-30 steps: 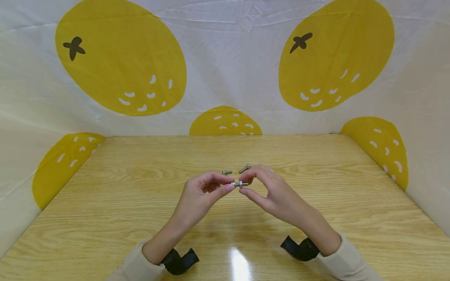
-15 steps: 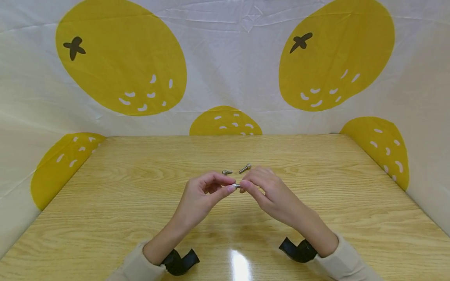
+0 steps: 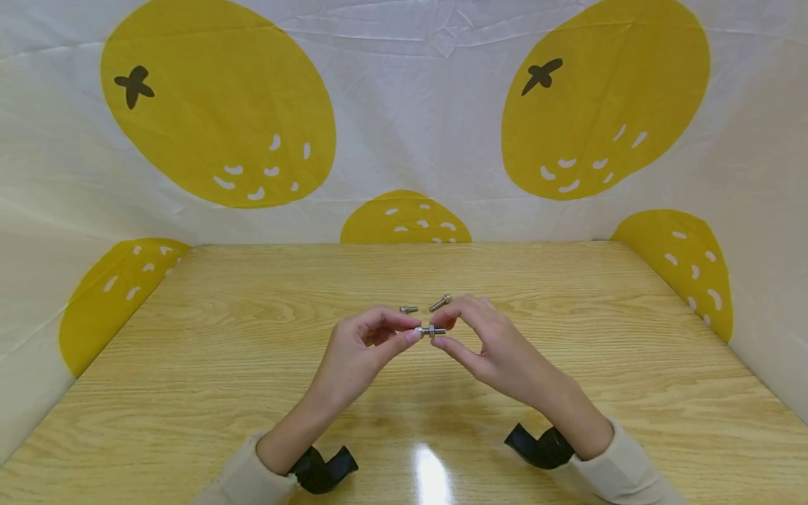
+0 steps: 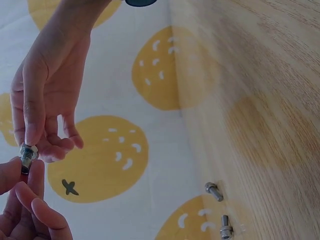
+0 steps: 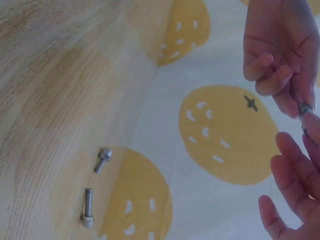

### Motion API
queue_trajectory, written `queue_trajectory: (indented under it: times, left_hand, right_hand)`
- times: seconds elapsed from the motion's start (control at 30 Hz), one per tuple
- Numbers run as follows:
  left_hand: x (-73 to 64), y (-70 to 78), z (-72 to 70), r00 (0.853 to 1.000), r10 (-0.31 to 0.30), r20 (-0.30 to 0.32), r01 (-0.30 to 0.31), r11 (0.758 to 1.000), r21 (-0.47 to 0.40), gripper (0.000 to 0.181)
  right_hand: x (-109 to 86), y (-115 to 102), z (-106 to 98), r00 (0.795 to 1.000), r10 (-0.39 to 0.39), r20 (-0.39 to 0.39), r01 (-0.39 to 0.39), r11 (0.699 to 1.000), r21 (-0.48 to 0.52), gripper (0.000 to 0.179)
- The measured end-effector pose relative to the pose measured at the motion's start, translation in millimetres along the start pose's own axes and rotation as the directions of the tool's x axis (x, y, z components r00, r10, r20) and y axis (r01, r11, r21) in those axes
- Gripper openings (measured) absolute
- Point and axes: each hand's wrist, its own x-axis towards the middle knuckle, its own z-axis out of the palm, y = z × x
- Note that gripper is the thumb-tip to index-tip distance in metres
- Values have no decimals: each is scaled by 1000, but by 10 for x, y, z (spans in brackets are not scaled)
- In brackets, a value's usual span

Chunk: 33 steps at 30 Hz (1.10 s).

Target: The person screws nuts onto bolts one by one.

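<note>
A small silver bolt [image 3: 440, 331] is held level in the air between both hands, with a hex nut [image 3: 432, 331] round its shank. My left hand [image 3: 362, 354] pinches the head end of the bolt between thumb and forefinger, hiding most of the head. On the nut, my right hand [image 3: 495, 351] has its thumb below and its forefinger above. The shank's tip sticks out past the nut into the gap of the right hand. In the left wrist view the nut [image 4: 31, 151] sits right at the right hand's fingertips.
Behind the hands, two more bolts lie on the wooden table [image 3: 252, 294]: a left bolt [image 3: 409, 309] and a right bolt [image 3: 440, 303], each with a thick collar at its head. A white cloth [image 3: 416, 105] with yellow fruit prints rises around the table's back and sides.
Half a second ago the right thumb and fingers were rolled over the nut and covered it. They have now turned back, and the nut and shank tip show again. The left hand stays put.
</note>
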Motion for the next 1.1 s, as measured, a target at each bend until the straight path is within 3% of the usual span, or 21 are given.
queue_trajectory:
  times: [0.3,0.67,0.83,0.93,1.1]
  left_hand:
    - [2,-13,10,1000,24,12,-24,1000,-11,15]
    - [-2,-10,20,1000,6,15,-6,1000,-3,15]
    - [4,-16,18,1000,5,13,-5,1000,-2,15]
    - [5,-15,20,1000,8,15,-8,1000,-7,16]
    - [5,-21,22,1000,14,16,-14,1000,-8,16]
  right_hand:
    - [1,9,44,1000,-9,6,9,1000,2,5]
    - [-6,-35,22,988,148,43,-148,989,-9,12]
    - [11,-25,22,999,44,2,-44,999,-5,30]
    - [23,-11,27,1000,-18,-22,18,1000,-19,29]
    - [21,-7,28,999,-29,-29,28,999,-28,22]
